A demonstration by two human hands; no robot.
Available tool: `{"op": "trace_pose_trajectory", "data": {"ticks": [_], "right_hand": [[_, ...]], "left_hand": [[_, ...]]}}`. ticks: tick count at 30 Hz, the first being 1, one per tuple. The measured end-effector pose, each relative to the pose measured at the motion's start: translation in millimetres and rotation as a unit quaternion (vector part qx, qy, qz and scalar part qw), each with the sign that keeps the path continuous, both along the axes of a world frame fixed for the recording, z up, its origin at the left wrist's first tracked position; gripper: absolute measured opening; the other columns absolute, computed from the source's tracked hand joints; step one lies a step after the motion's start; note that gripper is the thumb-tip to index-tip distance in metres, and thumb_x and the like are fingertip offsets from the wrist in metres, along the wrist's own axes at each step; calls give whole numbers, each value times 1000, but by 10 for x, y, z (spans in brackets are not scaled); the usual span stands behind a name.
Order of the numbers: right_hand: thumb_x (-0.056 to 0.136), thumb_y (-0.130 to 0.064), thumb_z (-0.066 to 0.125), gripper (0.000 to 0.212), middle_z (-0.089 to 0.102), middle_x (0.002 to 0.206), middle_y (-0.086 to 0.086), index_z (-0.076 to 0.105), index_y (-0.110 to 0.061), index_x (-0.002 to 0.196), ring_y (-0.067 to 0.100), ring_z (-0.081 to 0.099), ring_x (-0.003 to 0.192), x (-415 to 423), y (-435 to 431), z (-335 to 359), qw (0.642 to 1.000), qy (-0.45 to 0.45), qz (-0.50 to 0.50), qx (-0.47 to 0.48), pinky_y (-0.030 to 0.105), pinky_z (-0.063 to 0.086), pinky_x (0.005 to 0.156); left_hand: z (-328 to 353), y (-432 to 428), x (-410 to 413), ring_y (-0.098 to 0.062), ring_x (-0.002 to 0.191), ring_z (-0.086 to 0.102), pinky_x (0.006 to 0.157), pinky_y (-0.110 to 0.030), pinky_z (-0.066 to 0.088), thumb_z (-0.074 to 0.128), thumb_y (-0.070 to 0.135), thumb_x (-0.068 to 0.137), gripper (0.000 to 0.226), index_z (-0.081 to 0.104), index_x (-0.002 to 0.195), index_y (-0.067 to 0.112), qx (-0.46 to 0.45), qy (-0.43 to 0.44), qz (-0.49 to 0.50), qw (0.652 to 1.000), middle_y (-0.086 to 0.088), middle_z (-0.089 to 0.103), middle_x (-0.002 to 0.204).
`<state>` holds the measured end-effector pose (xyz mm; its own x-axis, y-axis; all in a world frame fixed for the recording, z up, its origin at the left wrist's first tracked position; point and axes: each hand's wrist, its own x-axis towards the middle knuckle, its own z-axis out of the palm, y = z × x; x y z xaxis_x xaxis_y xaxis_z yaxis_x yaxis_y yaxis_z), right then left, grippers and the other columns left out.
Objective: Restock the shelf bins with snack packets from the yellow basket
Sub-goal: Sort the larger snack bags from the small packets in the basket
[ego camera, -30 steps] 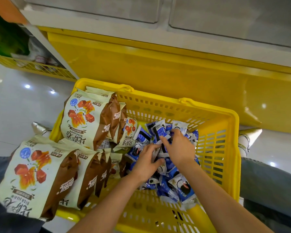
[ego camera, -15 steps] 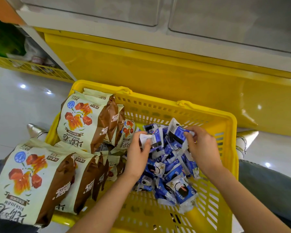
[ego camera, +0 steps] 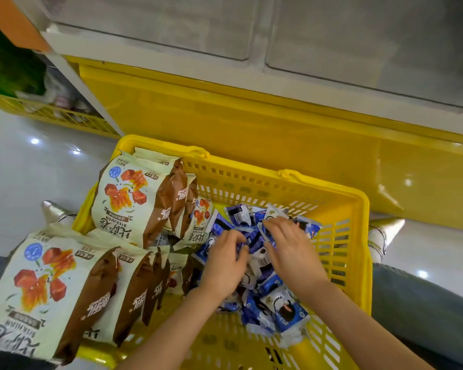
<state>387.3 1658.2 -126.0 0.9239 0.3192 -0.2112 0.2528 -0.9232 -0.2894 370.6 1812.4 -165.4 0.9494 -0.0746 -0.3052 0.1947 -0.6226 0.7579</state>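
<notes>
A yellow plastic basket sits on the floor below me. Its right half holds a heap of several small blue-and-white snack packets. Its left half holds several large cream-and-brown bags, and one more such bag lies over the near left rim. My left hand is curled into the blue heap, fingers closed around packets. My right hand lies on top of the heap, fingers spread and pressed over the packets beside the left hand.
A yellow shelf base rises just behind the basket, with clear shelf bins above it. Another yellow wire basket stands at the far left. My legs in grey trousers flank the basket on a glossy white floor.
Both hands, which held packets apart above the heap half a second ago, have come back down together onto the blue packets in the middle of the heap.
</notes>
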Motion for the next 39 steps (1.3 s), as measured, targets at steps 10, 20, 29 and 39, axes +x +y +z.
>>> {"op": "trace_pose_trajectory", "data": {"ticks": [10,20,29,39], "right_hand": [[99,-22,44,50,29,151,2,27,-14,146,20,35,135,409,589,-586,972,204,21,116,31,33,108],[91,-32,59,61,49,130,21,32,-7,140,37,47,119,655,845,-991,932,358,-35,47,42,43,93],[81,-35,71,39,47,95,7,56,-8,106,20,46,89,530,758,-822,942,309,-57,121,26,33,71],[90,-50,50,53,59,90,-2,41,-13,127,13,57,73,255,84,-71,962,161,-169,139,20,42,59]], "left_hand": [[-406,286,167,-23,109,50,76,-13,37,46,13,96,16,55,109,12,-50,243,168,954,-6,58,112],[-703,271,50,-30,131,39,104,-38,37,54,23,93,51,38,138,5,-97,291,240,921,-11,41,142],[-717,270,-42,-36,111,53,89,-40,44,60,14,89,35,47,118,-2,-16,244,168,955,-23,56,117],[-144,263,-17,-24,100,58,80,-34,47,49,31,94,32,44,122,14,103,67,72,990,-6,58,113]]}}
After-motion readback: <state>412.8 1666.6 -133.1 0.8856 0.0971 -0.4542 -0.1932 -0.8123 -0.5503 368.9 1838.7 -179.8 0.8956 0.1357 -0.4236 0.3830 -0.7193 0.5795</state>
